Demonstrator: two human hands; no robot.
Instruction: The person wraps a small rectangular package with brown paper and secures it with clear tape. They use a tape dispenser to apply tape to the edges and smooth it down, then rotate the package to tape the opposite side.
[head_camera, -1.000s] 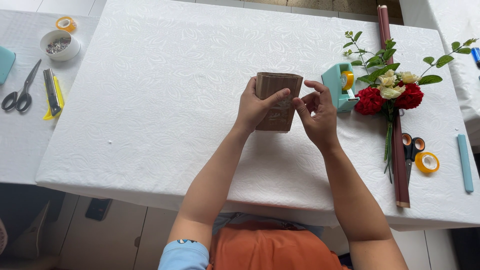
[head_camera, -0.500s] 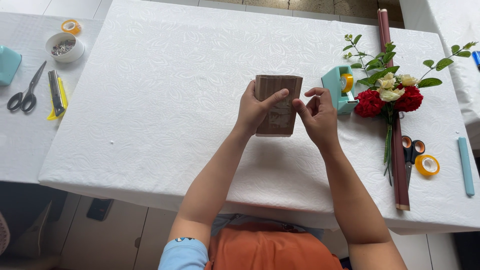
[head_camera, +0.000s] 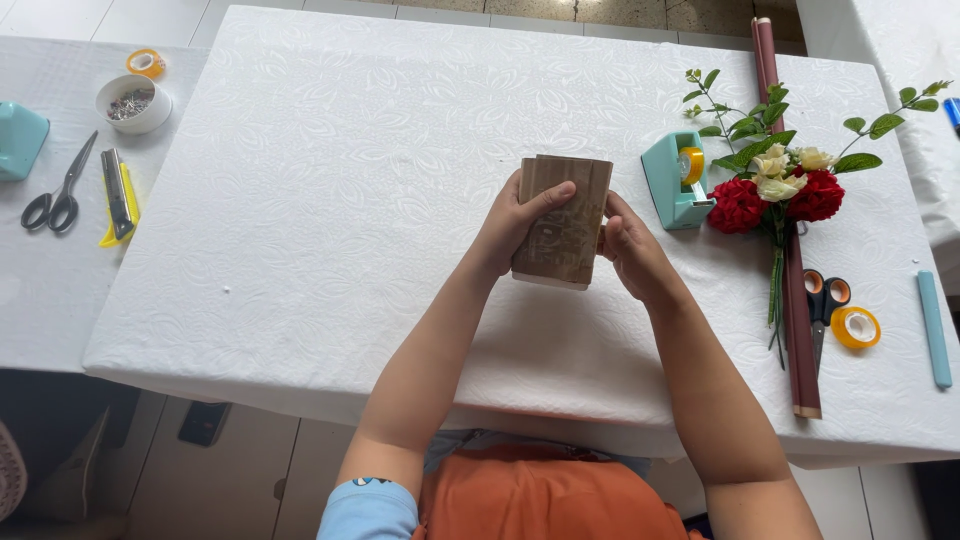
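Head view looks straight down on a white-clothed bench, where both hands meet around a folded piece of brown paper, held a little above the cloth. The left hand grips its left edge, thumb laid across the front face and fingers curled behind. The right hand clasps the right edge lower down, fingers mostly hidden behind the sheet. Each hand is closed on the paper; neither is free.

To the right of the right hand stands a teal tape dispenser, and beyond it lies a bunch of red and cream flowers with leafy stems, resting across a long dark red roll. Further right still are small orange-handled scissors, a yellow tape ring and a pale blue stick. Well away to the left of the left hand, on a neighbouring surface, lie black scissors, a yellow utility knife, a white bowl of small bits and another tape ring.

Judging by the grip, the folded layers need keeping square: the thumb should press flat along the front so the edges stay aligned, while the other hand supports from behind without crumpling the corner. An even, light squeeze suits stiff paper better than a pinch, which could leave a crease.
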